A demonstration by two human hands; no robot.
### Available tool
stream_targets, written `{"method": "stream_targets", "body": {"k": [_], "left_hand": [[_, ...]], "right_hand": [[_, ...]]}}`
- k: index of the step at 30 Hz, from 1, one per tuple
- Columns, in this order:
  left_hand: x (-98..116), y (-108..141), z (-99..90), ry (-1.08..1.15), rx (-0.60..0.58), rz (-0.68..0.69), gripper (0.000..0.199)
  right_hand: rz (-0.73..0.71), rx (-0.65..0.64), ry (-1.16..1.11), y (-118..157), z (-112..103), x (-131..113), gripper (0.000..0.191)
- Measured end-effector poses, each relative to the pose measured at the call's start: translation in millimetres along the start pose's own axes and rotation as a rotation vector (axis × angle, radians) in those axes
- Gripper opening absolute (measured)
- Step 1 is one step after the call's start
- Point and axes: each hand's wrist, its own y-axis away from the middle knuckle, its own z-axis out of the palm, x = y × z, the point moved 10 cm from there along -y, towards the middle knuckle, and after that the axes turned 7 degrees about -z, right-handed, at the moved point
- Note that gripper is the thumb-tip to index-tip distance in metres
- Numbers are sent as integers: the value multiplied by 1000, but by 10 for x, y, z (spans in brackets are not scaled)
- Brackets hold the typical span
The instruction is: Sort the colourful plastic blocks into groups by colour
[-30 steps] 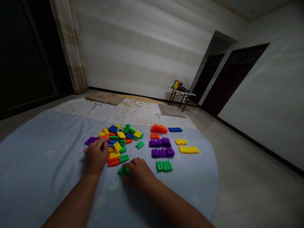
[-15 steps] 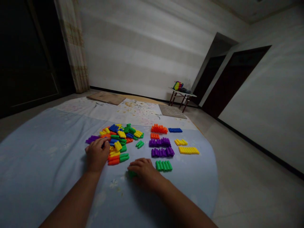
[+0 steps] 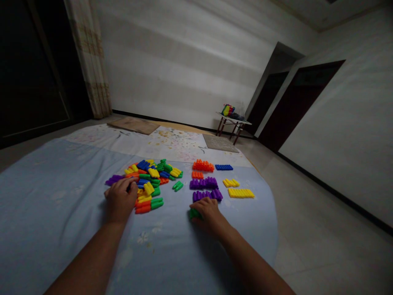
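Observation:
My left hand (image 3: 121,197) rests at the left edge of a mixed pile of coloured plastic pieces (image 3: 154,172), its fingers curled; whatever they hold, if anything, is hidden. My right hand (image 3: 209,214) is closed over green pieces (image 3: 194,213), just below the purple rows (image 3: 205,196). Orange rows (image 3: 203,165) lie above the purple ones. Further right are a blue row (image 3: 224,167) and yellow rows (image 3: 241,193). A small green piece (image 3: 177,186) lies between the pile and the rows.
A pale blue floral cloth (image 3: 82,205) covers the table. Two flat boards, a brown one (image 3: 134,125) and a grey one (image 3: 220,142), lie at its far side. Beyond stands a small side table (image 3: 233,119) with a colourful bag (image 3: 227,110).
My right hand has moved right and slightly up, to where the green row was showing, and now covers most of it. My left hand stays by the pile. The view has shifted slightly.

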Motion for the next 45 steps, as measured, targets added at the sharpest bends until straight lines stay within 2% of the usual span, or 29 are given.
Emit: {"method": "stream_targets", "body": {"k": [8,11,15,20,25,30,35,40,45], "left_hand": [[6,5,-22,-6,1,-4,28],[-16,6,-4,4,5,-6,27],[-70,-2,5,22,49,1,27],[-187,-21,-31,103,116,-31,27],[-263,-26,-67,135,113,-110,26],[-266,-21,-81,125,107,-141,26],[-270,-23,-68,128,104,-149,27],[-270,-24,-67,141,119,-123,26],[-286,-26,-56,132,117,-118,26]], "right_hand": [[53,-10,-3,64,-14,53,41],[39,29,-14,60,-47,17,41],[-25,124,-63,-28,-73,-173,37],[-132,124,-141,-321,105,-543,35],[-106,163,-137,-668,239,-743,38],[-88,172,-86,-877,308,-888,46],[-145,123,-21,-978,388,-1055,38],[-156,75,73,-1001,436,-1089,35],[-164,166,57,-896,271,-1088,35]]}}
